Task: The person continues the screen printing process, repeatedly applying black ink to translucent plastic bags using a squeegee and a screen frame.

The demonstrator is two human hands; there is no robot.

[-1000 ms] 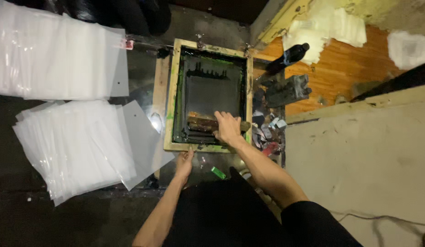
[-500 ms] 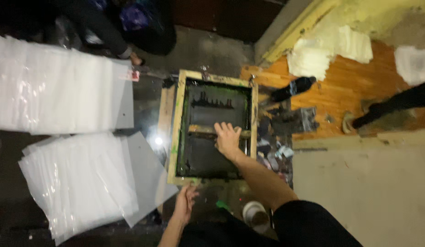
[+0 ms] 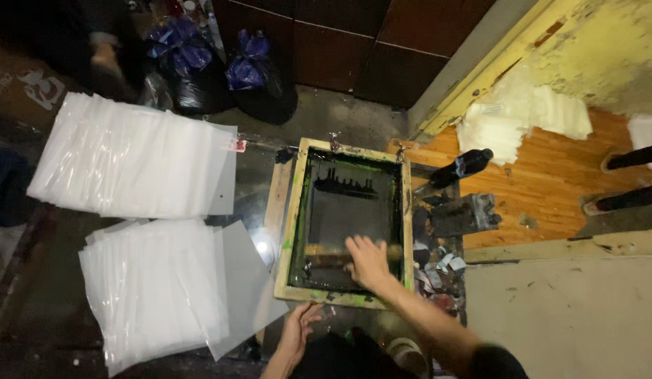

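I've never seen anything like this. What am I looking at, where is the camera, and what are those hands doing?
No machine here: a person works with two bare hands, and the camera sits on their head, looking straight down. In the middle lies a wooden-framed printing screen, its dark mesh smeared with green ink. The right hand presses on a wooden-handled squeegee lying across the mesh. The left hand is open at the frame's near edge, holding nothing. To the left lie two fanned stacks of clear plastic sheets. To the right are a dark bottle, an ink-stained block and crumpled scraps. Tied black bags stand at the far side.
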